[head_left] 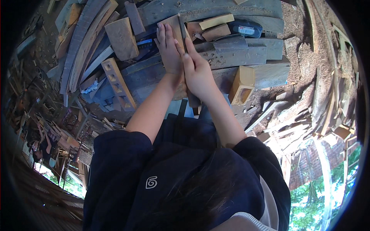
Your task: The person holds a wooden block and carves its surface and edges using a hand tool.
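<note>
My left hand (170, 52) lies flat on a brown wooden board (172, 22), its fingers stretched out and holding nothing. Just to its right, my right hand (198, 75) is closed on a long, narrow dark strip (181, 25). The index finger points along that strip and the thumb presses on it. It runs along the board's right side, from beyond my fingers back toward my body; its exact kind cannot be made out. My right hand hides its middle, and my left hand covers part of the board.
Weathered planks (241, 52) form the work surface. On it lie wood blocks (121, 38), a pale stick (216, 21) and a dark object with a white label (246, 30). A hollowed wood block (242, 85) stands right; a notched piece (117, 82) lies left. Scrap wood (50, 134) litters the ground.
</note>
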{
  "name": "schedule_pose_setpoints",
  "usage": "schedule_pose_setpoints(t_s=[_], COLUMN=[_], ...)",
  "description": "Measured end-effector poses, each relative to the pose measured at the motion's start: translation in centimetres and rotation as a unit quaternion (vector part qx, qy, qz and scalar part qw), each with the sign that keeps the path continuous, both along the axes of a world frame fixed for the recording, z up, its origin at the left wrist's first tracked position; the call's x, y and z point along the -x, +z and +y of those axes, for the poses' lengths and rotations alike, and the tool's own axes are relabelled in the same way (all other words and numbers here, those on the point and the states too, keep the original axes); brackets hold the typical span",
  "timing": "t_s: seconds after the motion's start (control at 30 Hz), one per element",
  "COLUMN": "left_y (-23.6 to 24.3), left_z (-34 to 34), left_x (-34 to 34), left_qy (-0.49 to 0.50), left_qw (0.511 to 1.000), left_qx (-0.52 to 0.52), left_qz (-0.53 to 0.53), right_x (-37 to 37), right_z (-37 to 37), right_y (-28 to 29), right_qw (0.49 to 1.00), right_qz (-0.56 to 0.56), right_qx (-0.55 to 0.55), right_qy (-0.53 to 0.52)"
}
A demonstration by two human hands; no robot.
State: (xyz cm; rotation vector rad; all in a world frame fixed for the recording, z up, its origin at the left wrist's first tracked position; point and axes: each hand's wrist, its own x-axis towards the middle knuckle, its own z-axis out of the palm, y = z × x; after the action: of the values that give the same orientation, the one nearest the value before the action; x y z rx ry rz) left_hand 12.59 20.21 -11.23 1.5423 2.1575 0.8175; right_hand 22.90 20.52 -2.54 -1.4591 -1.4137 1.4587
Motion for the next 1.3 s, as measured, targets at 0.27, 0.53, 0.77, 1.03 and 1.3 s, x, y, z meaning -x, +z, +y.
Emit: schedule_pose_setpoints(t_s=[0.27, 0.53, 0.77, 1.03, 1.3], left_y=[2.1, 2.0, 2.1, 1.4, 1.5], left_z=[0.5, 0.5, 0.4, 0.3, 0.4], left_x=[-1.2, -1.1, -1.2, -1.0, -1.4], left_qy=[0.01, 0.014, 0.034, 0.03, 0.036], left_qw=[1.0, 1.0, 0.999, 0.999, 0.999], left_qx=[0.011, 0.021, 0.002, 0.0, -0.008], left_qz=[-0.009, -0.014, -0.031, -0.01, -0.01], right_x=[-3.3, -2.9, -2.5, -1.9, -1.2], right_z=[4.5, 1.3, 0.7, -0.1, 0.7], right_y=[4.6, 5.1, 3.8, 2.4, 2.9], right_qw=[0.951, 0.96, 0.964, 0.948, 0.966], right_qz=[-0.021, -0.191, -0.206, -0.277, -0.218], right_qx=[0.297, 0.153, 0.111, 0.051, 0.073], right_qy=[0.081, 0.137, 0.126, 0.146, 0.119])
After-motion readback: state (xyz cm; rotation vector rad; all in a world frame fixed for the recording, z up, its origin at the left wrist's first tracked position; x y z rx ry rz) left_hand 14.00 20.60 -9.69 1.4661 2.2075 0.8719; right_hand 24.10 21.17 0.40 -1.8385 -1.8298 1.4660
